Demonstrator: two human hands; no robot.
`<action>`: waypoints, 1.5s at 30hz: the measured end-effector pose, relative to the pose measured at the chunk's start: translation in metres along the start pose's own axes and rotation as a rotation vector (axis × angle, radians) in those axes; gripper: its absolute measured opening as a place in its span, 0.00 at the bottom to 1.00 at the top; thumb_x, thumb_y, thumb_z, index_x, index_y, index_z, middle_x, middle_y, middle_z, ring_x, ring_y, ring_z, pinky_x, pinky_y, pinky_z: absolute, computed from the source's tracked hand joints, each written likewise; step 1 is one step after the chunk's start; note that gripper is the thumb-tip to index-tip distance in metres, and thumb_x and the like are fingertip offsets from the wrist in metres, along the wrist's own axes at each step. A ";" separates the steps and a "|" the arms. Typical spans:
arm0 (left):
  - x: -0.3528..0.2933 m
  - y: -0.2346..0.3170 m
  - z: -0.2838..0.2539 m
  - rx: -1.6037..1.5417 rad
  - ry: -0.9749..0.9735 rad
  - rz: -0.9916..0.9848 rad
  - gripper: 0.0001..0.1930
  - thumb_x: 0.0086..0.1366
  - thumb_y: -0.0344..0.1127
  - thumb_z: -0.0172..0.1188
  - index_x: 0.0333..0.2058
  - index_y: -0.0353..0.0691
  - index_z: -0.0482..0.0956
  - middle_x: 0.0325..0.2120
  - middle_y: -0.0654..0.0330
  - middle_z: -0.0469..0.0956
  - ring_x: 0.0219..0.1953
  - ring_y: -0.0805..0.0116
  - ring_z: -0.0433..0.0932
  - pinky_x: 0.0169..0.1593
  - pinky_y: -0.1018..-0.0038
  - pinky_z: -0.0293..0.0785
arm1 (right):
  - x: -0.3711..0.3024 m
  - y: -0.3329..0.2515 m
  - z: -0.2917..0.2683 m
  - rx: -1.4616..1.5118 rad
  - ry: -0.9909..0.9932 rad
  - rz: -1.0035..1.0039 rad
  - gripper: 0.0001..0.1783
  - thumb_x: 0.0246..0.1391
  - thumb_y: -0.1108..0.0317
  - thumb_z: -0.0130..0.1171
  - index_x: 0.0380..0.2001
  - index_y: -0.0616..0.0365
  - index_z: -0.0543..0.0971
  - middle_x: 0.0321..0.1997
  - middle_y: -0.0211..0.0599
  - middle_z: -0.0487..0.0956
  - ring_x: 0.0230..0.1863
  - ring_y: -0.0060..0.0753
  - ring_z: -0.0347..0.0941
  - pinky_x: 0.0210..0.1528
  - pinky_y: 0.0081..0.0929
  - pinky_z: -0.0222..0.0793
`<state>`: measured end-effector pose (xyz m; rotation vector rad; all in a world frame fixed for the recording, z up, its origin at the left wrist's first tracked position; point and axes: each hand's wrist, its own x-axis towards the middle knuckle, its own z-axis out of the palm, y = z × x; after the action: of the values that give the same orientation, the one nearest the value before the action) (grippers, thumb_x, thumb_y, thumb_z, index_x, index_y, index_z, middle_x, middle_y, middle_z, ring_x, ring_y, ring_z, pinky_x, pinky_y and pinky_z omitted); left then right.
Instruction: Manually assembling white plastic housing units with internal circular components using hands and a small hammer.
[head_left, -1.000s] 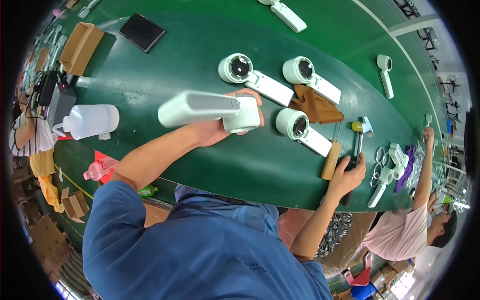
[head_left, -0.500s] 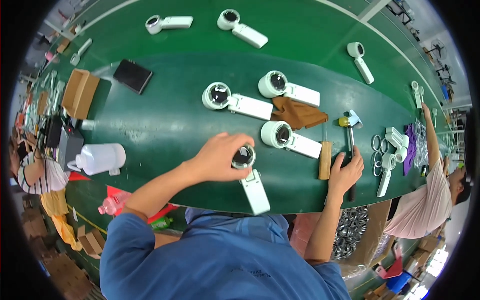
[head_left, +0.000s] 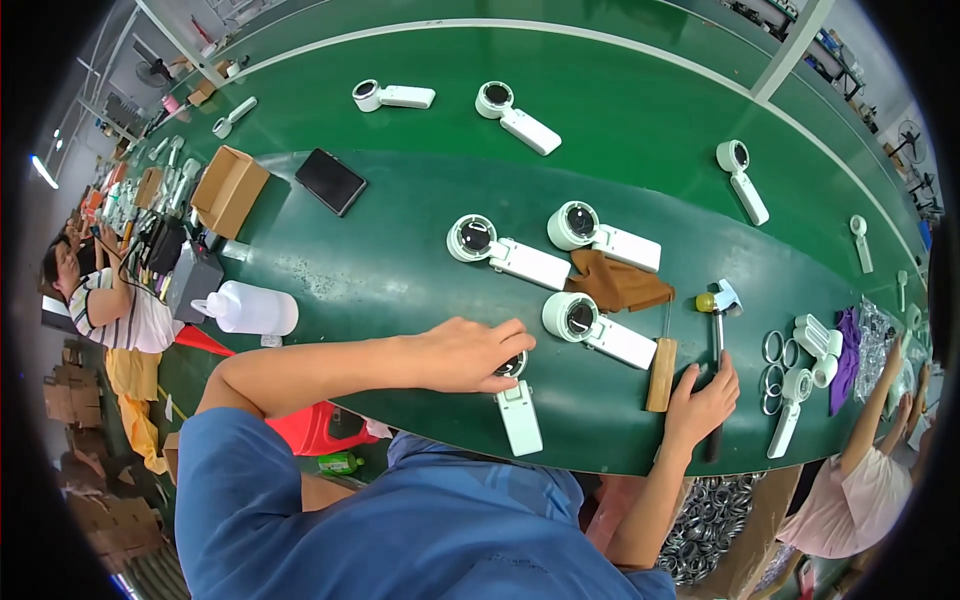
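Observation:
My left hand (head_left: 470,355) is closed over the round head of a white handheld fan (head_left: 519,418), hiding most of its dark front. The fan's handle points toward me at the table's near edge. My right hand (head_left: 700,405) lies on the table with its fingers curled round the dark handle of a hammer (head_left: 718,335), which has a pale blue and yellow head. Beside that hand is a wooden-handled screwdriver (head_left: 660,375). Just beyond my hands lie three more fans, including the nearest fan (head_left: 600,330), and a brown cloth (head_left: 615,280).
Several metal rings (head_left: 773,347) and white fan parts (head_left: 820,345) lie right, beside a purple cloth (head_left: 846,350). Left stand a white plastic jug (head_left: 255,308), a cardboard box (head_left: 230,190) and a black tablet (head_left: 331,181). A co-worker in pink (head_left: 850,500) reaches in from the right.
The whole view has shifted, so the table sits lower and further right. My left hand now covers more of the fan's head. My right hand stays on the hammer.

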<state>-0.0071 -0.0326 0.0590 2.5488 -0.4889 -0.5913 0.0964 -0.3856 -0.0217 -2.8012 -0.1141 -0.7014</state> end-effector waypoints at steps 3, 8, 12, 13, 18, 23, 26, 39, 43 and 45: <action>-0.001 0.000 0.010 0.060 0.059 0.045 0.27 0.67 0.47 0.61 0.59 0.42 0.66 0.53 0.53 0.69 0.39 0.48 0.81 0.39 0.54 0.79 | -0.002 -0.002 -0.005 0.011 -0.024 0.026 0.27 0.59 0.61 0.57 0.60 0.60 0.71 0.56 0.47 0.75 0.57 0.53 0.69 0.59 0.46 0.62; 0.001 0.008 0.014 0.122 0.098 0.011 0.27 0.68 0.50 0.59 0.59 0.41 0.66 0.53 0.52 0.68 0.39 0.46 0.81 0.41 0.51 0.78 | -0.006 0.001 -0.005 0.049 -0.064 0.054 0.29 0.57 0.63 0.58 0.61 0.60 0.71 0.58 0.48 0.74 0.59 0.53 0.68 0.60 0.46 0.62; 0.000 0.007 0.003 0.023 -0.024 -0.025 0.29 0.67 0.52 0.58 0.58 0.39 0.66 0.55 0.50 0.68 0.38 0.43 0.80 0.42 0.50 0.78 | -0.004 0.000 -0.003 0.114 -0.022 0.022 0.29 0.56 0.63 0.59 0.60 0.60 0.71 0.58 0.47 0.74 0.60 0.53 0.67 0.61 0.46 0.61; -0.002 0.010 0.000 0.015 -0.039 -0.026 0.29 0.67 0.52 0.58 0.58 0.39 0.66 0.55 0.50 0.68 0.38 0.43 0.80 0.42 0.50 0.78 | -0.007 0.000 -0.006 0.110 -0.037 0.029 0.29 0.56 0.63 0.59 0.60 0.60 0.71 0.58 0.47 0.74 0.60 0.53 0.67 0.61 0.46 0.61; 0.018 0.015 -0.039 0.226 -0.316 -0.164 0.31 0.63 0.55 0.60 0.55 0.37 0.67 0.41 0.45 0.76 0.36 0.41 0.81 0.43 0.51 0.78 | -0.004 -0.001 -0.007 0.111 -0.026 0.038 0.29 0.56 0.64 0.59 0.61 0.60 0.71 0.58 0.47 0.74 0.60 0.53 0.67 0.62 0.45 0.61; 0.005 -0.001 -0.018 0.171 -0.251 -0.256 0.34 0.59 0.61 0.61 0.50 0.36 0.70 0.24 0.48 0.78 0.30 0.41 0.81 0.39 0.53 0.79 | -0.002 -0.004 -0.008 0.098 -0.038 0.045 0.29 0.56 0.64 0.59 0.60 0.60 0.71 0.58 0.46 0.74 0.60 0.52 0.67 0.62 0.45 0.61; 0.010 0.007 -0.030 0.243 -0.174 -0.184 0.33 0.57 0.62 0.61 0.47 0.38 0.72 0.21 0.50 0.78 0.26 0.42 0.81 0.35 0.53 0.79 | 0.000 -0.002 -0.008 0.098 -0.060 0.081 0.29 0.55 0.64 0.60 0.60 0.60 0.71 0.58 0.46 0.74 0.60 0.52 0.67 0.61 0.45 0.61; 0.233 -0.140 -0.215 0.342 0.552 -0.398 0.34 0.56 0.68 0.51 0.41 0.42 0.85 0.34 0.46 0.85 0.39 0.49 0.84 0.44 0.57 0.80 | 0.003 -0.005 -0.005 0.041 -0.032 0.026 0.28 0.53 0.63 0.59 0.57 0.60 0.72 0.52 0.47 0.74 0.56 0.53 0.68 0.57 0.46 0.61; 0.268 -0.217 -0.189 0.300 0.609 -0.474 0.38 0.60 0.70 0.47 0.42 0.39 0.85 0.40 0.45 0.85 0.45 0.48 0.83 0.51 0.57 0.78 | -0.004 -0.007 0.000 0.061 -0.047 0.038 0.28 0.52 0.63 0.60 0.56 0.61 0.72 0.53 0.48 0.74 0.56 0.54 0.68 0.57 0.46 0.61; 0.259 -0.214 -0.207 -0.118 0.359 -0.566 0.36 0.64 0.68 0.45 0.43 0.39 0.85 0.44 0.44 0.83 0.49 0.47 0.81 0.54 0.58 0.76 | 0.001 -0.008 -0.005 0.040 -0.032 0.049 0.28 0.52 0.63 0.60 0.56 0.61 0.72 0.53 0.48 0.74 0.56 0.54 0.68 0.57 0.46 0.61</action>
<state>0.3612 0.1065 0.0300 2.5891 0.3927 -0.3161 0.0939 -0.3793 -0.0153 -2.7680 -0.0639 -0.6361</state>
